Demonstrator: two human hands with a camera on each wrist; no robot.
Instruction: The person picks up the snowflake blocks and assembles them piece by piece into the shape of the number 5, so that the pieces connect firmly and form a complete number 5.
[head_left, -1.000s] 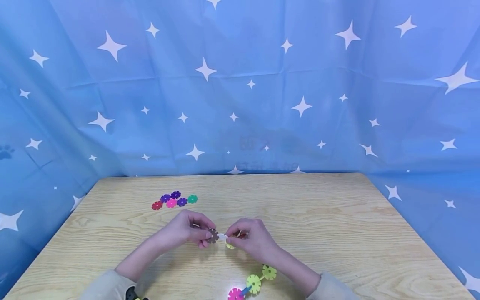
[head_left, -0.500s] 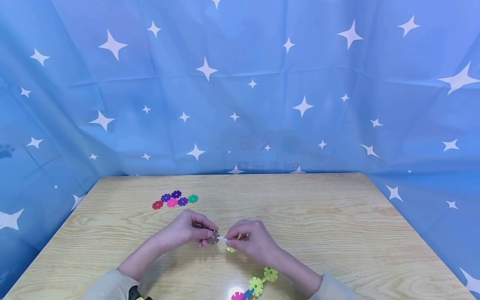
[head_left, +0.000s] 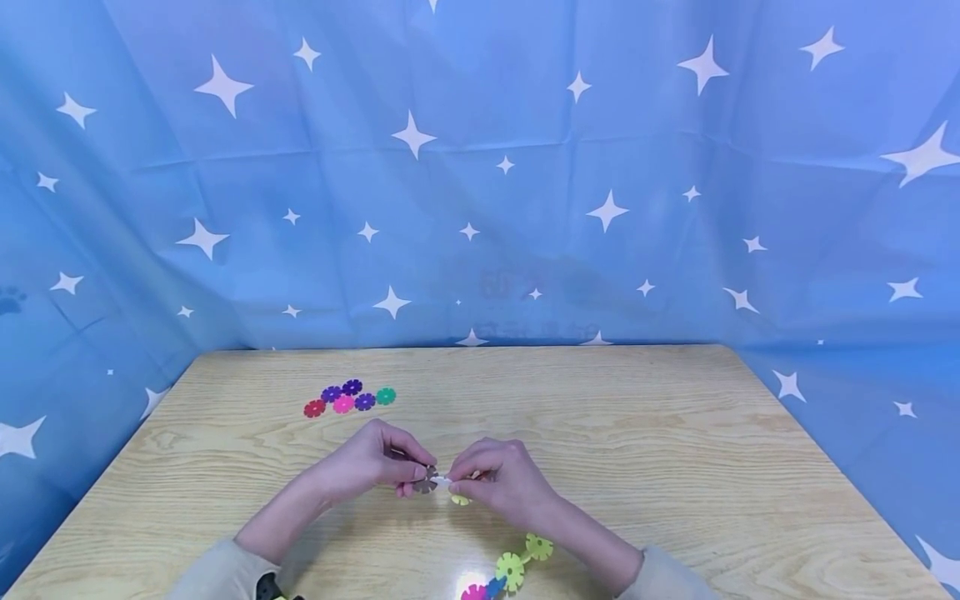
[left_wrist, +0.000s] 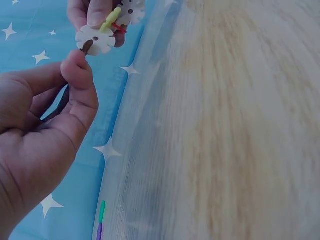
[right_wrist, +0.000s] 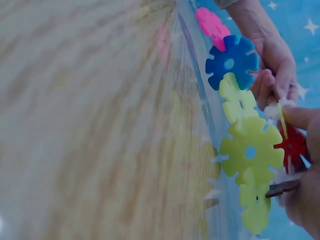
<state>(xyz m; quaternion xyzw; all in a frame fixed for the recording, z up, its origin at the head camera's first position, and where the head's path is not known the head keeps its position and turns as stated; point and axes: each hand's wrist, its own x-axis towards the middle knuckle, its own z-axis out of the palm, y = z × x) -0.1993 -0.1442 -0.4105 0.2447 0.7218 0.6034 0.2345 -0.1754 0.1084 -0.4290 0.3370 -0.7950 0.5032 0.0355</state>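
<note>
Between thumb and fingers, my left hand pinches a brown notched plastic disc. Its edge meets a white notched disc, which my right hand pinches from the other side. How deeply the two slots sit together is hard to tell. Close by the right fingers, the right wrist view has a red disc and a dark brown disc edge. The linked chain also includes yellow-green discs, a blue disc and a pink disc. The right hand hides some links.
Farther back on the wooden table lies a group of loose discs: a red one, a pink one, a green one and several purple ones. A blue star-patterned curtain hangs behind the table.
The brown disc has tilted and dipped slightly against the white disc. Both hands stay nearly in place, and the chain below has shifted only a little.
</note>
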